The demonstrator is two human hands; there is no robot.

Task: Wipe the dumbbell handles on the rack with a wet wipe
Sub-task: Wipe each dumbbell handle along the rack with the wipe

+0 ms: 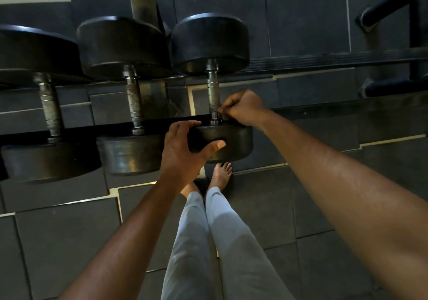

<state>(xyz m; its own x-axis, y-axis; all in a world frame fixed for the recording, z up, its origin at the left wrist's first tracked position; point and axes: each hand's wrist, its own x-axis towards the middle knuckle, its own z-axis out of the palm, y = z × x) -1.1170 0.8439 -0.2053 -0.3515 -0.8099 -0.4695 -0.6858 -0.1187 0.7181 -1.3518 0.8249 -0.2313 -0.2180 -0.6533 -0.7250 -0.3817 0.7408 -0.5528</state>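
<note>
From the head view I count 3 dumbbells lying side by side on the rack (324, 60), and the right dumbbell (214, 86) sits at the rack's open end, its handle (212, 91) running straight away from me between the 2 weights. My right hand (243, 107) is curled tight against the near end of that handle, fingers pinched together there; I cannot make out the wet wipe inside it. My left hand (185, 147) clamps the near weight (234, 141), thumb across its face, steadying it. I judge the next stroke must travel along the handle's length, away from me toward the far weight, and the right hand is already on it.
</note>
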